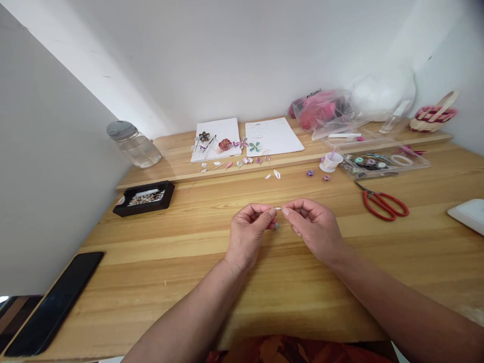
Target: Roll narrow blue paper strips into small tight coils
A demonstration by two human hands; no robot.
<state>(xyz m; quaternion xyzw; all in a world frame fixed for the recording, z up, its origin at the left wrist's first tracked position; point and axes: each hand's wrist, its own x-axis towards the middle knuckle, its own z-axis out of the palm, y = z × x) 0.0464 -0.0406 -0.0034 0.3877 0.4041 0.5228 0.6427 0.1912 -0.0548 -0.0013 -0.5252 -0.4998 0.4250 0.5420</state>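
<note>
My left hand [251, 227] and my right hand [313, 224] meet above the middle of the table. Both pinch a small white piece [278, 208] between thumb and index finger, one end each; it looks like a petal, though the fingertips cover most of it. Just below my left fingertips shows a tiny pale blue thing [276, 226], too small to name. Beyond the hands lie loose white petals [277, 174]. Behind them, several small petals on stems [239, 164] form a row along the raised shelf's edge.
Red-handled pliers or cutters [385, 204] lie to the right, near a clear plastic tray [412, 164] and a white spool [331, 162]. On the left are a black bead box [164, 199], a water bottle [139, 151] and a phone [56, 302]. White paper [280, 141] lies on the shelf.
</note>
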